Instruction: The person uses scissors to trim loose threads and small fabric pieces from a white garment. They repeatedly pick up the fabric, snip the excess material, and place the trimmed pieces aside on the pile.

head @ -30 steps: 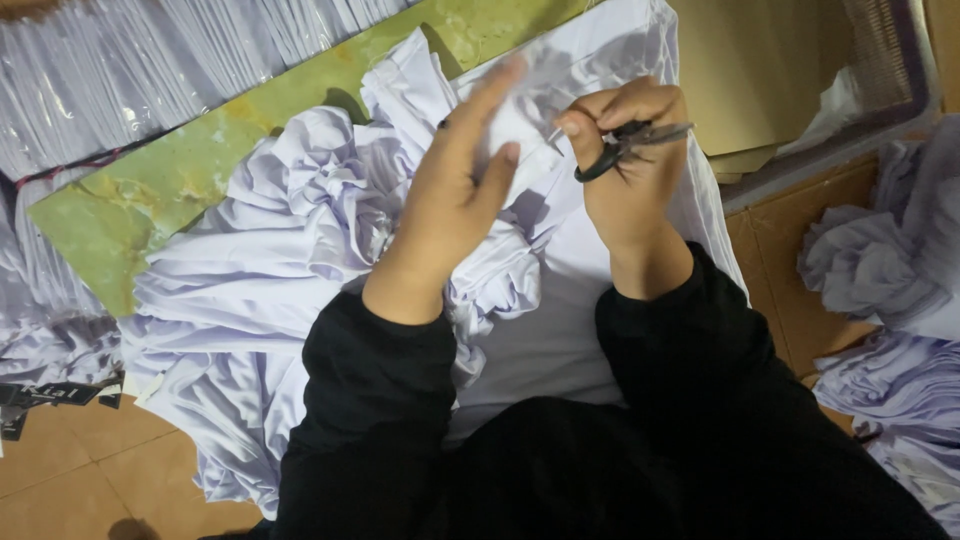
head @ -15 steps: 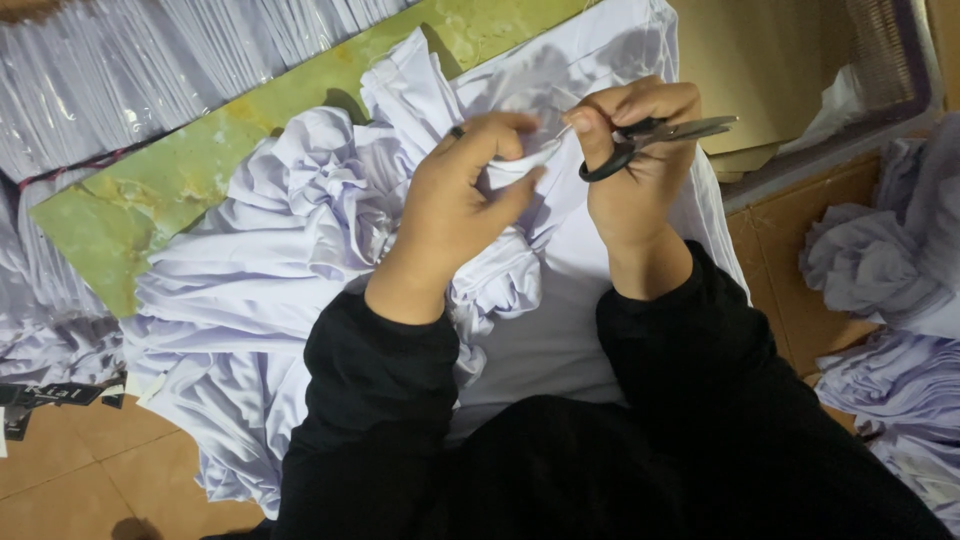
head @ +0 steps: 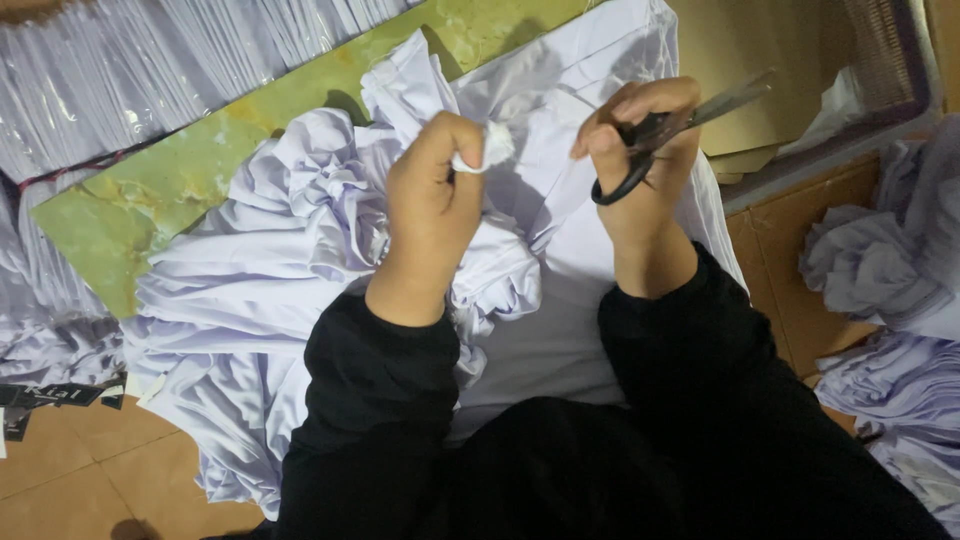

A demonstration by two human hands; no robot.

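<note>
A small white scrap of cloth (head: 492, 146) sits pinched in the left hand (head: 432, 200), its fingers closed on it above the crumpled pale lilac fabric garment (head: 300, 260). The right hand (head: 640, 150) grips dark-handled scissors (head: 665, 128), blades seemingly shut. Trimming appears partly done; more heaped lilac garments (head: 890, 270) wait alongside.

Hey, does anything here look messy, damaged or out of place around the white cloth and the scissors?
Nothing looks damaged. The white cloth lies crumpled in a loose heap across the green board, and more bunched cloth sits at the right. The left hand pinches a small wad of cloth; the right hand holds scissors, blades pointing away.
</note>
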